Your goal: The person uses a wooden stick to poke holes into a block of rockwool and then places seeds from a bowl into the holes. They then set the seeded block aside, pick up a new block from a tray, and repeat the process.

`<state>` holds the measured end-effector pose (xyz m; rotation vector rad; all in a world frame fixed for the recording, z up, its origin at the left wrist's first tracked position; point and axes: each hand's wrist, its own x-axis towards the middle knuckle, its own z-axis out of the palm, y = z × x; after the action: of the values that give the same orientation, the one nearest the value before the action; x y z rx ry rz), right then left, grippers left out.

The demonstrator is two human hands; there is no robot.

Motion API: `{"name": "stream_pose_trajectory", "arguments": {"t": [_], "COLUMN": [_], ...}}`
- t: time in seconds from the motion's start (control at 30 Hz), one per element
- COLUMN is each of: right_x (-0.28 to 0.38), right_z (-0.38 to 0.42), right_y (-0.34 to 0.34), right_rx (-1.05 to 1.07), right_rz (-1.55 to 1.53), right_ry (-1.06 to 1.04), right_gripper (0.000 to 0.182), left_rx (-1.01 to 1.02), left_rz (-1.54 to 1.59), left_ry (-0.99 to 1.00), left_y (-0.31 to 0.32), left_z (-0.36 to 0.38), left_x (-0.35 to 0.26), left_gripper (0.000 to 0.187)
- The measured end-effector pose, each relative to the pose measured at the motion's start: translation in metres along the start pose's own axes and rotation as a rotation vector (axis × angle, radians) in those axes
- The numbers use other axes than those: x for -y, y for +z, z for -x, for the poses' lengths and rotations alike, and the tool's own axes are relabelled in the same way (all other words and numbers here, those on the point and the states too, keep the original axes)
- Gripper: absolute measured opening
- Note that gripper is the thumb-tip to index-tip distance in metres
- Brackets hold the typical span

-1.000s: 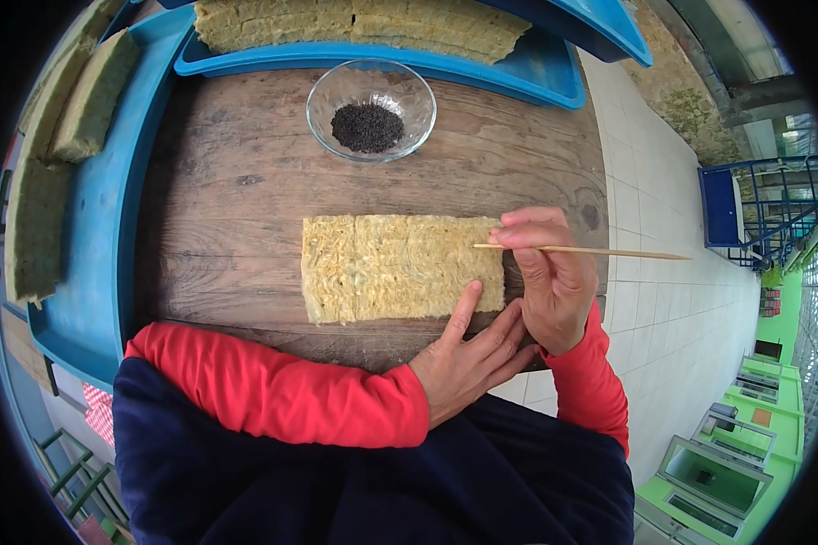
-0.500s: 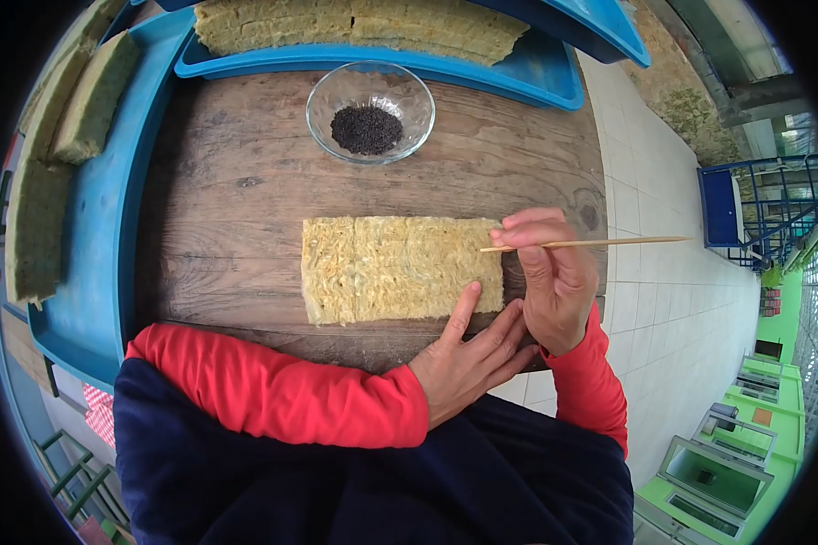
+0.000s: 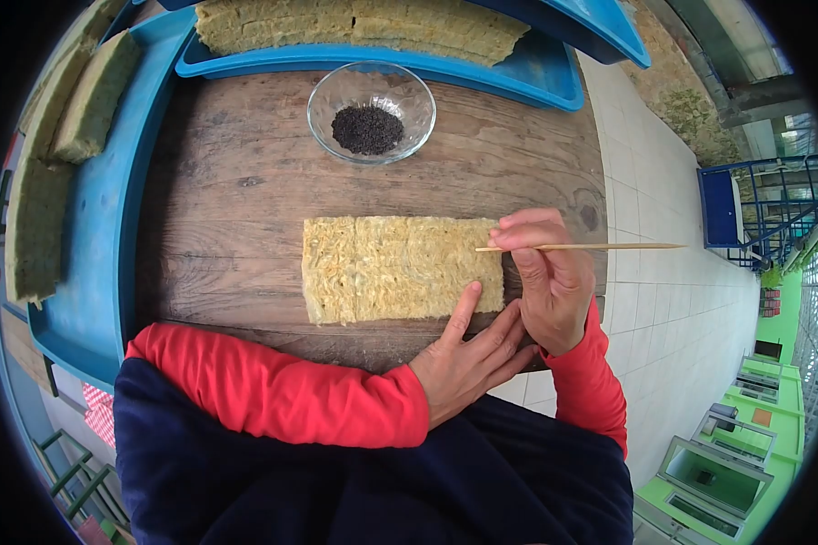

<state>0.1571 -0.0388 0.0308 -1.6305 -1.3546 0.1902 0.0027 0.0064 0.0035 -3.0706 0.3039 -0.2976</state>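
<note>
A yellowish, fibrous rockwool slab (image 3: 400, 268) lies flat on the wooden table (image 3: 236, 182), with shallow grooves across its top. My left hand (image 3: 473, 350) rests at the slab's near right edge, fingers stretched out, the index fingertip touching its surface. Pinched between the thumb and fingers of my right hand (image 3: 554, 282) is a thin wooden skewer (image 3: 618, 246), held nearly level over the slab's right end. One end of it sits above the slab; the longer part sticks out to the right. Beyond the slab stands a glass bowl (image 3: 418, 109) holding small black seeds (image 3: 366, 130).
At the back, a blue tray (image 3: 554, 82) holds more rockwool (image 3: 291, 25). Another blue tray (image 3: 109, 245) on the left carries upright rockwool pieces (image 3: 36, 227). White floor tiles (image 3: 663, 309) run past the table's right edge.
My right hand and the skewer have shifted very slightly left, and the skewer is a bit more level. My left hand and the slab stay put.
</note>
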Motion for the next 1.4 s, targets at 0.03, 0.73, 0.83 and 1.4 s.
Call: {"name": "stream_pose_trajectory", "arguments": {"t": [0.03,0.73,0.83,1.4], "right_x": [-0.0004,0.0031,0.0039,0.0026], "right_z": [0.0002,-0.0025,-0.0033,-0.0027], "right_y": [-0.0001,0.0017,0.0016,0.0013], "right_rx": [0.004,0.010,0.007,-0.004], "right_rz": [-0.006,0.063,0.081,0.024], "right_ry": [-0.005,-0.033,-0.044,-0.024], "right_gripper": [0.007,0.005,0.005,0.005], "left_rx": [-0.001,-0.015,-0.007,-0.013], "left_rz": [-0.001,-0.018,-0.021,-0.012], "left_ry": [0.001,0.008,0.014,0.004], "left_y": [0.0000,-0.0010,-0.0018,0.0000], "left_z": [0.0000,0.0003,0.0008,0.0001], "left_x": [-0.0001,0.0016,0.0019,0.0010], "left_gripper": [0.053,0.052,0.052,0.053]}}
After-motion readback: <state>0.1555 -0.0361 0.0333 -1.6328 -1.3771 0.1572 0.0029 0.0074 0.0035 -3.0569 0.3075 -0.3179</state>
